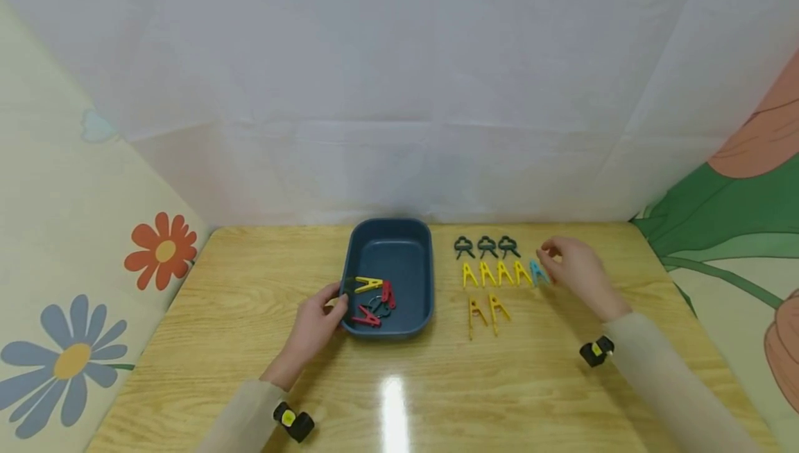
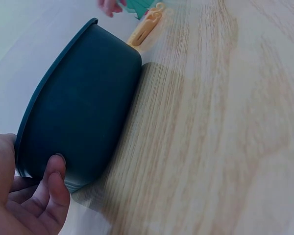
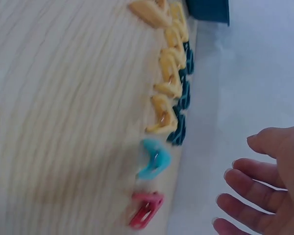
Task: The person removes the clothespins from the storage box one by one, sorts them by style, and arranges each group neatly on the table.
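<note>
My left hand (image 1: 318,321) grips the left rim of a dark blue plastic bin (image 1: 431,266), fingers against its outer wall in the left wrist view. Inside the bin lie a yellow clothespin (image 1: 368,284), two red clothespins (image 1: 366,318) and a dark green clip, partly overlapping. My right hand (image 1: 574,269) is beside a light blue clothespin (image 1: 538,272), at the right end of a row of yellow clothespins (image 1: 504,273). In the right wrist view its fingers are spread and hold nothing. Another red clothespin (image 3: 146,209) stands beyond the light blue one there; the head view hides it.
Three dark green clips (image 1: 487,246) form a row behind the yellow ones. Two orange-yellow clothespins (image 1: 497,313) lie in front. A white sheet (image 1: 399,127) hangs along the table's back edge, with flower-patterned panels at both sides. Bare wood table (image 1: 262,266) lies left of the bin.
</note>
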The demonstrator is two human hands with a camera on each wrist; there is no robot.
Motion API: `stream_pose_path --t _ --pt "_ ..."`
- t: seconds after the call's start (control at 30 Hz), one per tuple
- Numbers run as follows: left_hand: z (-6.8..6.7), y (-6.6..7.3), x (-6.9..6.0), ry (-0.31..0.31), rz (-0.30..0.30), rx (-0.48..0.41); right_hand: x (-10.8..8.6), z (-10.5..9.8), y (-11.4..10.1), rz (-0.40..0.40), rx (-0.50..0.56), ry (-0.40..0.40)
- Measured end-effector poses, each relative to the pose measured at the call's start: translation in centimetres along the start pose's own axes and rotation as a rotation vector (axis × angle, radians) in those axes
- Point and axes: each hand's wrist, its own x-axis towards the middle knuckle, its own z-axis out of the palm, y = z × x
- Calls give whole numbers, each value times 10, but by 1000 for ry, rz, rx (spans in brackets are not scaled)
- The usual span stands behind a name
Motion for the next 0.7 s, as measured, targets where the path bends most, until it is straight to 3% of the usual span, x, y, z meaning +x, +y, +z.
stream_pose_path --t 0.47,0.7 --pt "0 -2 0 3 5 -10 34 11 -68 -151 -12 -50" --pt "0 -1 0 1 7 -19 46 21 -111 -225 -7 -122"
